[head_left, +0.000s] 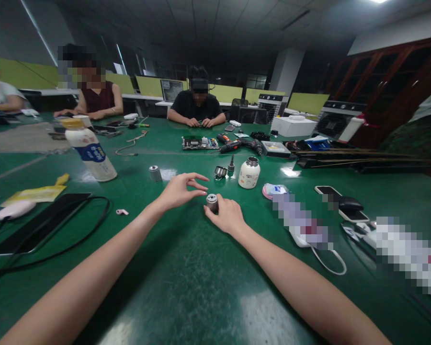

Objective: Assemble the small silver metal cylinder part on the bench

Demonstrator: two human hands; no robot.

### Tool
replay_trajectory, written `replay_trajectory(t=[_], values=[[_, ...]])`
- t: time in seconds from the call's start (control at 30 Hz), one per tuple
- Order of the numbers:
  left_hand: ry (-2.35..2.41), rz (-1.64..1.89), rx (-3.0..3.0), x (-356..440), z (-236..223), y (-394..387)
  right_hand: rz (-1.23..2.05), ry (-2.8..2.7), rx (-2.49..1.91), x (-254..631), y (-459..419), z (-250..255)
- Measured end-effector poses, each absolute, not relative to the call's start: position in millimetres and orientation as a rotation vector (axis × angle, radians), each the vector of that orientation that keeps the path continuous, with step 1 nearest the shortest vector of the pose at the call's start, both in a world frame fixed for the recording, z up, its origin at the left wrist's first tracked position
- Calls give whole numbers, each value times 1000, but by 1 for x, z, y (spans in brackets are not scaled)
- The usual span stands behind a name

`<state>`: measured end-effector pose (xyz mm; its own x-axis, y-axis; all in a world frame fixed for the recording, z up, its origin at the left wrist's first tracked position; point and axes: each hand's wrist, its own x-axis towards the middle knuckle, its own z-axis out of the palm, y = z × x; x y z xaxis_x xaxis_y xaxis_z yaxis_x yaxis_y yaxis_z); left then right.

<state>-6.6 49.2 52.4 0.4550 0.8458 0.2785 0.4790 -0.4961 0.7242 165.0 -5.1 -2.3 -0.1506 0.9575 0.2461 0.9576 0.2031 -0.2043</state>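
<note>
My right hand (228, 214) grips a small metal cylinder (211, 201) that stands on the green table (187, 287). My left hand (181, 189) hovers just left of and above it, thumb and forefinger pinched together, the other fingers spread; whether a tiny part sits in the pinch I cannot make out. Beyond lie another metal cylinder (155, 173), a metal cup-shaped part (220, 171), a dark shaft piece (231, 166) and a small white bottle (249, 173).
A tall white bottle (90, 152) stands at the left, near a black tablet with cable (39, 223). Phones (335, 199) and a white cord lie at the right. A circuit board (200, 143) and drill (240, 145) sit farther back. Other people sit across the table.
</note>
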Motion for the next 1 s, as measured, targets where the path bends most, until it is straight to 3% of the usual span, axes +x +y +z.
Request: replay_trajectory(t=[0.63, 0.87, 1.0], values=[[1053, 824, 2335, 13, 51, 32, 41, -2179, -1787, 166, -6, -1], [1499, 1468, 1820, 0, 70, 38, 6, -2176, -1827, 165, -6, 2], [1592, 1480, 1781, -5, 73, 41, 11, -2177, -1823, 165, -7, 2]])
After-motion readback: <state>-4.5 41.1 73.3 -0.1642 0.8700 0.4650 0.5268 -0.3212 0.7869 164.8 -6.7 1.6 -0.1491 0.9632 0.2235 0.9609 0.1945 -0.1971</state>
